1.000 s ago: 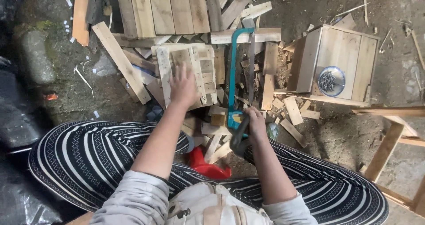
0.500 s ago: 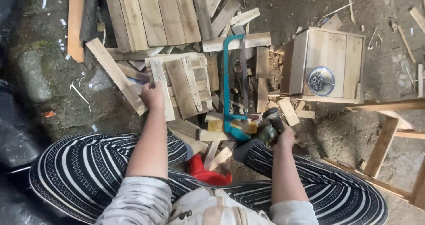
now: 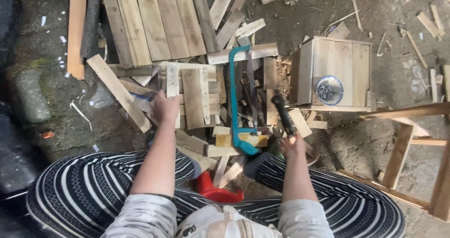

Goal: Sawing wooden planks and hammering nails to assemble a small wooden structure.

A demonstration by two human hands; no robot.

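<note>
- While sitting over the dirt floor (image 3: pixel 365 139) with striped trousers (image 3: pixel 93 191) spread wide, the person is reaching both bare arms forward into a heap of wood offcuts.
- Left hand (image 3: pixel 165 107) is resting on the near left corner of a small slatted wooden panel (image 3: pixel 194 95), fingers curled down onto its edge; how firmly it is gripping cannot be told.
- Right hand (image 3: pixel 293 146) is closing in a fist around the lower end of a dark-handled tool (image 3: pixel 282 114), probably a hammer, whose black shaft is sticking up and away from the hand, tilting slightly left.
- Lying between the two hands, a teal-framed hacksaw (image 3: pixel 234 102) is stretching away from the person, its grip end sitting just left of the right hand.
- Just beyond and to the right of the right hand, a pale wooden box (image 3: pixel 337 60) is standing on the floor, carrying a small round blue dish (image 3: pixel 329 90) of dark bits.
- Beyond the left hand, a row of long planks (image 3: pixel 150 22) is lying side by side.
- Close to the person, between the knees and nearer than both hands, a red object (image 3: pixel 215 191) is showing partly under loose slats.
- Far right of the right hand, a bare wooden frame (image 3: pixel 412 139) is standing.
</note>
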